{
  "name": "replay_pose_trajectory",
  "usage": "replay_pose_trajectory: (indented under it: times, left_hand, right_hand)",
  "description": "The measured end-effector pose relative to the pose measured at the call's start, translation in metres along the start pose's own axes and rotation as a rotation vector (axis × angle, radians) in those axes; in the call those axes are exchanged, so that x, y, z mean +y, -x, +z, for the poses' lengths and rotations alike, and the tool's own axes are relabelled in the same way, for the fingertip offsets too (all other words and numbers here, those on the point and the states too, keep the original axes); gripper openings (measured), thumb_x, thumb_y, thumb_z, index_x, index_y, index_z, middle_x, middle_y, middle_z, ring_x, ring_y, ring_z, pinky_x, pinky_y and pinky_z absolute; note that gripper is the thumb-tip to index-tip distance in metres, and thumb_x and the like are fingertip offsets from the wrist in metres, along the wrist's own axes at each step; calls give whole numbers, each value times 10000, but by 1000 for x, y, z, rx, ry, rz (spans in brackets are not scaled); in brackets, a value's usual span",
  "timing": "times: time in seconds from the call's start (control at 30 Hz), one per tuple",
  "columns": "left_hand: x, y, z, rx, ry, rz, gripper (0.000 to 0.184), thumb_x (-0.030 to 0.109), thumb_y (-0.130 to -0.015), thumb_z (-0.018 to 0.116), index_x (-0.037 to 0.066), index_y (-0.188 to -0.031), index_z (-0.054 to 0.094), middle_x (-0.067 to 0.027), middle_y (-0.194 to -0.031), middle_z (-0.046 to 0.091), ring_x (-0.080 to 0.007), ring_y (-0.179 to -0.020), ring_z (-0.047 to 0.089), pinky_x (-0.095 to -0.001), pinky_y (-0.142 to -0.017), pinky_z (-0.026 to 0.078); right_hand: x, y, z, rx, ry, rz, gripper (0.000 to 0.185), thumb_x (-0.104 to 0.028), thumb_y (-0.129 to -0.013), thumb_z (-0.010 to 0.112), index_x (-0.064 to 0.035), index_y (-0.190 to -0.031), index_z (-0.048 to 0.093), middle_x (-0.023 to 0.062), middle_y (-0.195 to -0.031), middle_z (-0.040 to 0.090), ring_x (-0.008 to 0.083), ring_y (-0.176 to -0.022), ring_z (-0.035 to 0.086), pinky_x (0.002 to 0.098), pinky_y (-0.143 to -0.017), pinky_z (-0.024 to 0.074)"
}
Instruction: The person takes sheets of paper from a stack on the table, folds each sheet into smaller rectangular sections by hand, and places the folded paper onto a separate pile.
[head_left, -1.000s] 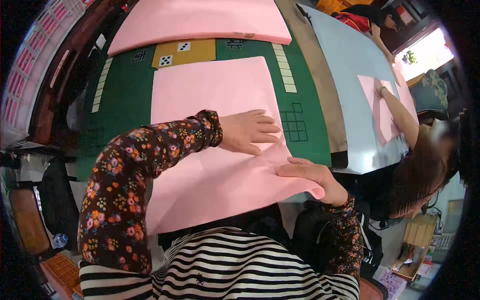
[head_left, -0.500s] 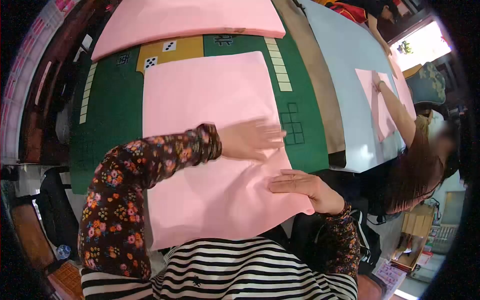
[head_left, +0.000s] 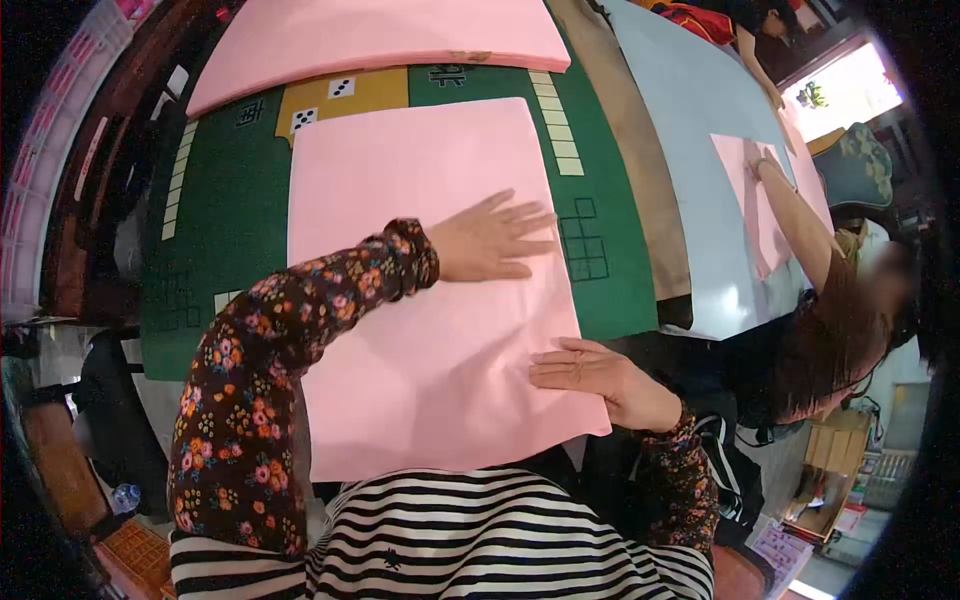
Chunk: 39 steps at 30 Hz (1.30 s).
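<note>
A large pink sheet [head_left: 420, 170] lies on a green mat [head_left: 230, 190], its near edge reaching my striped shirt. My left hand [head_left: 495, 238] rests on the sheet near its right edge, palm down with fingers spread. Lower down, my right hand [head_left: 600, 382] lies flat over the sheet's right edge near the bottom corner, thumb slightly apart. Soft creases run through the sheet between and below the two hands. Neither hand grips anything.
A pink stack [head_left: 380, 40] sits at the mat's far side. On the right, a grey-blue table [head_left: 690, 190] holds another pink piece [head_left: 745, 185] under a co-worker's hand [head_left: 765, 165]. Another person is at the top right. Shelving [head_left: 60, 170] stands on the left.
My left hand has moved up the sheet. The curled lower right corner has flattened, and my right hand has shifted slightly down and left.
</note>
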<state>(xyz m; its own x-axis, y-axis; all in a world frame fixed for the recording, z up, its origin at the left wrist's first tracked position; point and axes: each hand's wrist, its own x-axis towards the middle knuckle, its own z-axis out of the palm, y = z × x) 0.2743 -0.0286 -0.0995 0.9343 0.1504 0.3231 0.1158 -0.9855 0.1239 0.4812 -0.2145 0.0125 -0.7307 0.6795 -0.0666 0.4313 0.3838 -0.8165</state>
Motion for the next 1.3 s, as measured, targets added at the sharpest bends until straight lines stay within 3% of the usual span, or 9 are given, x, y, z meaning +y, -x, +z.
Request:
replay_pose_trajectory:
  times: [0.3, 0.4, 0.47, 0.53, 0.73, 1.0, 1.07, 1.17, 1.3]
  left_hand:
    - [18, 8, -7, -168, 249, 214, 488, 354, -1002, 354, 110, -1423, 387, -144, -1525, 271, -298, -1422, 223, -475, -1163, 166]
    - [18, 7, -26, -178, 456, 80, 488, 317, -995, 400, 78, -1420, 397, -156, -1502, 303, -290, -1407, 250, -434, -1160, 190]
    - [14, 12, -47, -425, 1044, -164, 499, 270, -980, 447, 46, -1423, 391, -163, -1461, 363, -250, -1380, 293, -396, -1142, 235]
    - [8, 44, -62, -283, 1413, -417, 500, 263, -991, 425, 16, -1424, 383, -157, -1420, 413, -205, -1335, 350, -351, -1106, 294]
    - [-50, 173, -84, -204, 2075, -910, 672, 522, -1015, 253, 34, -1477, 279, -123, -1407, 465, -163, -1212, 487, -300, -1053, 358]
    - [-20, 237, -114, 640, 1975, -1184, 764, 637, -960, 239, 7, -1345, 436, -83, -1165, 620, -157, -1011, 607, -291, -888, 489]
    - [-23, 245, -97, 587, 1916, -1063, 617, 514, -989, 402, -3, -1317, 479, -52, -1127, 634, -132, -959, 615, -279, -863, 489]
    - [0, 214, -110, 568, 1431, -1401, 307, 176, -930, 603, -33, -1154, 619, -28, -1061, 651, -82, -944, 586, -241, -833, 468]
    - [6, 219, -87, 619, 1296, -1424, 313, 155, -960, 544, -36, -1206, 576, -70, -1070, 664, -124, -930, 634, -273, -838, 508]
  right_hand:
    - [-5, -27, -60, 78, -216, 105, 344, -88, -877, 612, 23, -1203, 614, 131, -1219, 637, 230, -1191, 559, 377, -1056, 363]
    - [-1, -54, -80, 64, -316, 137, 302, -51, -894, 574, 38, -1179, 625, 137, -1169, 659, 201, -1095, 602, 305, -952, 452]
    - [8, -77, -97, 21, -371, 176, 294, -62, -900, 552, 37, -1163, 635, 124, -1128, 672, 174, -1032, 617, 304, -919, 471]
    - [28, -96, -112, 18, -468, 226, 292, -74, -895, 539, 33, -1145, 646, 104, -1101, 677, 162, -1005, 620, 294, -890, 481]
    - [113, -162, -150, 235, -784, 471, 307, -134, -890, 558, 56, -1125, 617, 113, -1069, 664, 201, -988, 635, 329, -868, 508]
    - [182, -212, -164, 342, -1160, 656, 325, -157, -925, 569, 50, -1176, 559, 130, -1093, 656, 212, -973, 656, 357, -876, 543]
    - [187, -215, -163, 347, -1158, 670, 337, -145, -928, 563, 54, -1200, 542, 139, -1111, 648, 218, -981, 654, 351, -884, 541]
    - [186, -218, -160, 358, -1094, 694, 352, -148, -939, 547, 62, -1221, 523, 153, -1131, 637, 221, -989, 651, 339, -881, 541]
    - [164, -211, -148, 359, -1191, 596, 390, -278, -984, 494, -1, -1256, 526, 106, -1145, 641, 213, -1027, 632, 347, -894, 525]
